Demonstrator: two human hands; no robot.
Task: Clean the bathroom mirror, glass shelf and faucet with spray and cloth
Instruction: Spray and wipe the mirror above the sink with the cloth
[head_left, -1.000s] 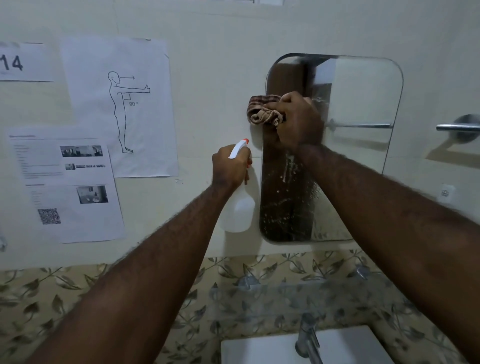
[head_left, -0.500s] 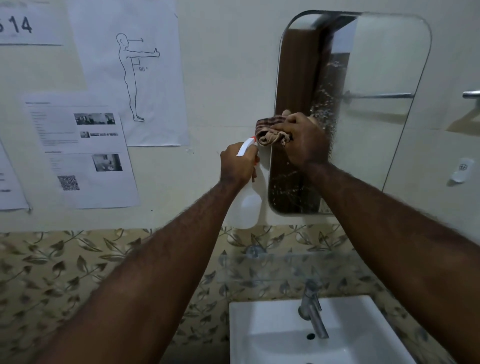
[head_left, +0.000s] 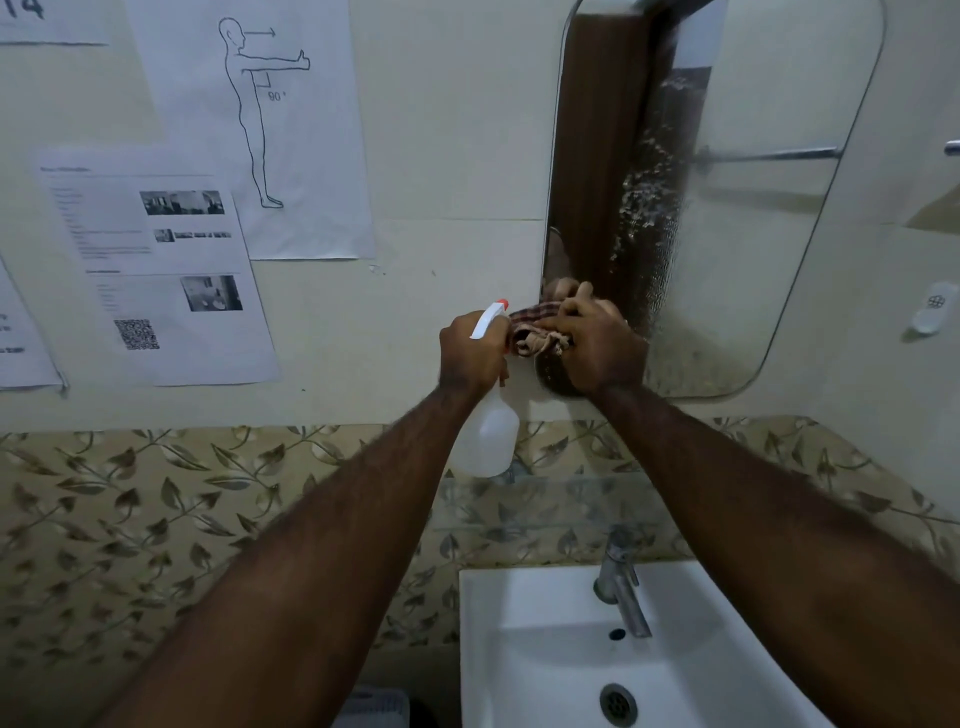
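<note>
The rounded wall mirror (head_left: 753, 234) hangs at the upper right, with spray droplets down its middle. My right hand (head_left: 597, 343) presses a bunched checked cloth (head_left: 535, 330) against the mirror's lower left corner. Just left of it, my left hand (head_left: 470, 353) grips a white spray bottle (head_left: 488, 436) with an orange-tipped nozzle; the bottle hangs below my fist. Under the mirror is the glass shelf (head_left: 550, 499), and below that the chrome faucet (head_left: 621, 587) over the white sink (head_left: 519, 649).
Several printed sheets (head_left: 171, 260) are taped to the wall on the left. A leaf-patterned tile band (head_left: 156, 519) runs behind the shelf. A small white fitting (head_left: 932, 306) and a towel bar end (head_left: 953, 148) sit on the wall at the right.
My right hand has slid the cloth down the mirror's left edge from near the top to the bottom corner. My left hand with the bottle stayed beside it. My view has tilted downward.
</note>
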